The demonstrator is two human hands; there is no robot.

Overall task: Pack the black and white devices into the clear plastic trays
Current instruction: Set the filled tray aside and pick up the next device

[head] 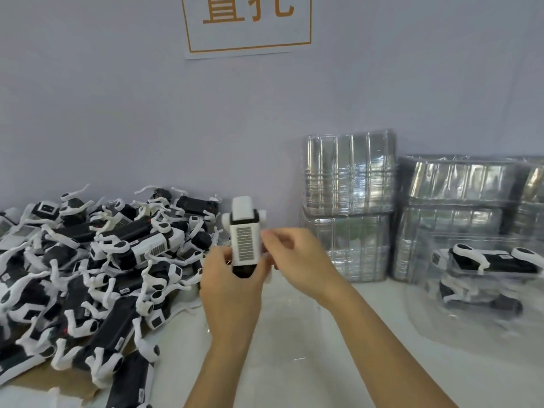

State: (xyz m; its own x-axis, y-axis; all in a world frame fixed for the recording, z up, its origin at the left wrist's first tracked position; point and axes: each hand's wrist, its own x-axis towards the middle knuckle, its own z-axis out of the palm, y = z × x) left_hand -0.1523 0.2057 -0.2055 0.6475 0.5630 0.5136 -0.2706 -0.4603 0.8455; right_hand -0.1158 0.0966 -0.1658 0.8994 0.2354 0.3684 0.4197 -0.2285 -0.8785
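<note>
My left hand (232,278) grips the lower end of one black and white device (245,235), upright at the centre of my view above the desk (294,363). My right hand (294,257) pinches its right edge with curled fingers. The heap of devices (88,275) lies at nine o'clock; stacked clear trays (348,207) stand at two o'clock, and a filled tray (485,275) sits at three.

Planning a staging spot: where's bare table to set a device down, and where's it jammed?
Bare white table lies in front, between the device pile on the left and the filled tray on the right. The back right is crowded with tray stacks against the wall. Both hands, left hand and right hand, hold one device.
</note>
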